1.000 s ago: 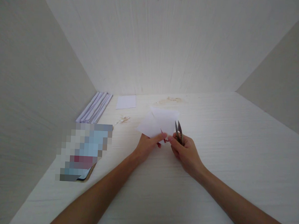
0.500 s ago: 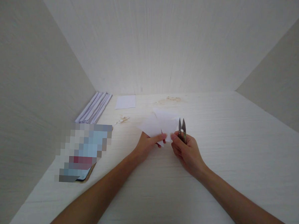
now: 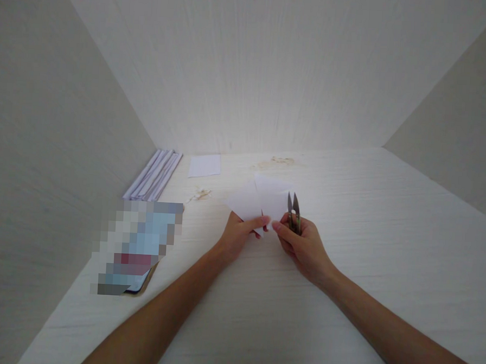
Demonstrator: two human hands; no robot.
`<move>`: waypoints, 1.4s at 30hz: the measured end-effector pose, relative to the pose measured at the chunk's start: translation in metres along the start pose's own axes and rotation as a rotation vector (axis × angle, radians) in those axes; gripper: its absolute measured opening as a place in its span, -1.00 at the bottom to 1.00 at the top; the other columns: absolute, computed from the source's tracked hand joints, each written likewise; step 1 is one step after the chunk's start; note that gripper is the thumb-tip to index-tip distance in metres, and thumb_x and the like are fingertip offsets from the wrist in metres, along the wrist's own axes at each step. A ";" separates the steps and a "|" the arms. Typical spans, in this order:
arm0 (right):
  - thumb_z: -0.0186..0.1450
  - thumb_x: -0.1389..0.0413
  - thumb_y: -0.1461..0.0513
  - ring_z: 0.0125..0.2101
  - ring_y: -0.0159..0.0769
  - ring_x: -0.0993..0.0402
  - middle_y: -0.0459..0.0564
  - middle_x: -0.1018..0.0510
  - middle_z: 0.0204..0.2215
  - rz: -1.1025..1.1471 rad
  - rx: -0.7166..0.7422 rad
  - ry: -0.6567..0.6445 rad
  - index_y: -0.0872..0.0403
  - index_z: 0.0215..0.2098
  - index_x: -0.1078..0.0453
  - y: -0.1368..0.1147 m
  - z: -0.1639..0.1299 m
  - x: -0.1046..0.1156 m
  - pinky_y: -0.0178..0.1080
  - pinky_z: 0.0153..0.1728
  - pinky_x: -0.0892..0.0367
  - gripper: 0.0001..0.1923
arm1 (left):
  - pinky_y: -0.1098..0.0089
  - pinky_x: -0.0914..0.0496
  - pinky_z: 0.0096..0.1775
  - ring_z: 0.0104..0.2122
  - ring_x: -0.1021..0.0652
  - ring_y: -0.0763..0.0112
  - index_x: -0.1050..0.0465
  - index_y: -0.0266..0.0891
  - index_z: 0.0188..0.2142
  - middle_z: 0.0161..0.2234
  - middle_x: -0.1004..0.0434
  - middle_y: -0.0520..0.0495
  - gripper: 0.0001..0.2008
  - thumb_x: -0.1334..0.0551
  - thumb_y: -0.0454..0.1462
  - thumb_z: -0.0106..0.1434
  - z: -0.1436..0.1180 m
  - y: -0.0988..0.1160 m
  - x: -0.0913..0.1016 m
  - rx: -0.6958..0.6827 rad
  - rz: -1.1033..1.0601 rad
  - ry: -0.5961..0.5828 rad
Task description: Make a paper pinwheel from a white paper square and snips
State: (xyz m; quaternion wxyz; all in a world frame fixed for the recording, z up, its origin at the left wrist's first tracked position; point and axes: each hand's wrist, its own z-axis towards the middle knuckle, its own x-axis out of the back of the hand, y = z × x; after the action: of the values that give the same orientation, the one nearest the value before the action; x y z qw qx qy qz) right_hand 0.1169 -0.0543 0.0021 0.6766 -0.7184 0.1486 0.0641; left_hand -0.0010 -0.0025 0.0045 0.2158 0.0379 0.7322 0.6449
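Note:
White paper (image 3: pixel 248 198) spreads out from my left hand (image 3: pixel 240 233), pinched between the thumb and fingers; it looks like two overlapping pieces or one folded sheet, I cannot tell which. My right hand (image 3: pixel 303 242) is closed around a pair of thread snips (image 3: pixel 294 212), their two pointed blades standing up and slightly apart. The right thumb and forefinger also pinch the lower right edge of the paper, close beside the left thumb. Both hands are just above the white tabletop.
At the back left lies a stack of folded white papers (image 3: pixel 154 174). A flat white paper square (image 3: pixel 205 166) rests beside it. A phone-like device (image 3: pixel 140 280), mostly pixelated, lies at left. Brownish marks (image 3: pixel 201 194) show on the tabletop (image 3: pixel 235 323). Walls enclose the back and sides.
My right hand, with the snips, has shifted slightly left toward my left hand. The right side of the paper has tilted a little. The left hand has barely moved.

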 end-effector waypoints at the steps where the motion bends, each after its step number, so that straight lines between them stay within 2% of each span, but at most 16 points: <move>1: 0.01 -0.17 0.16 -0.81 -0.62 0.10 -0.32 -0.08 -0.82 -0.001 -0.002 -0.004 0.09 -0.59 -0.14 0.000 0.000 0.000 -0.44 -0.81 0.21 -0.72 | 0.53 -0.21 -0.64 -0.67 -0.35 0.57 -0.38 -0.30 -0.61 -0.68 -0.37 0.07 -0.90 -0.27 -0.30 -0.14 0.000 0.000 0.000 -0.002 0.004 -0.002; 11: -0.01 -0.19 0.21 -0.81 -0.65 0.12 -0.33 -0.07 -0.83 0.023 -0.035 -0.033 0.11 -0.63 -0.14 -0.004 -0.001 -0.001 -0.45 -0.80 0.23 -0.72 | 0.52 -0.22 -0.64 -0.65 -0.35 0.55 -0.37 -0.31 -0.62 -0.67 -0.36 0.05 -0.85 -0.28 -0.26 -0.15 -0.001 0.000 0.000 -0.042 0.058 -0.009; 20: -0.03 -0.16 0.26 -0.82 -0.64 0.12 -0.32 -0.07 -0.83 0.069 -0.063 -0.032 0.09 -0.65 -0.10 -0.006 -0.002 -0.001 -0.45 -0.81 0.26 -0.74 | 0.49 -0.22 -0.64 -0.71 -0.29 0.58 -0.28 -0.27 -0.71 -0.73 -0.29 0.09 -0.81 -0.27 -0.26 -0.14 -0.010 0.008 -0.007 -0.145 0.269 0.122; 31: -0.04 -0.14 0.28 -0.82 -0.64 0.13 -0.33 -0.07 -0.83 0.089 -0.077 -0.032 0.08 -0.64 -0.08 -0.007 -0.003 -0.002 -0.46 -0.81 0.26 -0.74 | 0.48 -0.24 -0.62 -0.70 -0.30 0.56 -0.28 -0.26 -0.70 -0.73 -0.28 0.09 -0.81 -0.28 -0.25 -0.16 -0.011 0.011 -0.008 -0.150 0.297 0.133; 36: -0.03 -0.14 0.27 -0.81 -0.64 0.15 -0.33 -0.04 -0.83 0.098 -0.072 -0.011 0.08 -0.64 -0.07 -0.006 -0.002 -0.002 -0.45 -0.80 0.28 -0.74 | 0.45 -0.28 -0.57 -0.65 -0.33 0.50 -0.28 -0.24 -0.73 -0.74 -0.28 0.08 -0.79 -0.30 -0.25 -0.17 -0.012 0.010 -0.009 -0.165 0.340 0.186; 42: -0.05 -0.14 0.27 -0.81 -0.64 0.15 -0.32 -0.04 -0.83 0.112 -0.071 0.012 0.08 -0.66 -0.05 -0.006 -0.002 -0.002 -0.44 -0.80 0.28 -0.71 | 0.47 -0.27 -0.59 -0.68 -0.30 0.54 -0.27 -0.24 -0.74 -0.74 -0.28 0.09 -0.79 -0.29 -0.25 -0.16 -0.013 0.009 -0.009 -0.173 0.339 0.175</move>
State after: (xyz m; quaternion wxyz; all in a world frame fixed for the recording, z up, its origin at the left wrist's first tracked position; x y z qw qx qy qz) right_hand 0.1170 -0.0553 0.0085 0.6451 -0.7328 0.1905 0.1027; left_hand 0.0005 -0.0156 0.0169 0.0421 0.0856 0.6732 0.7333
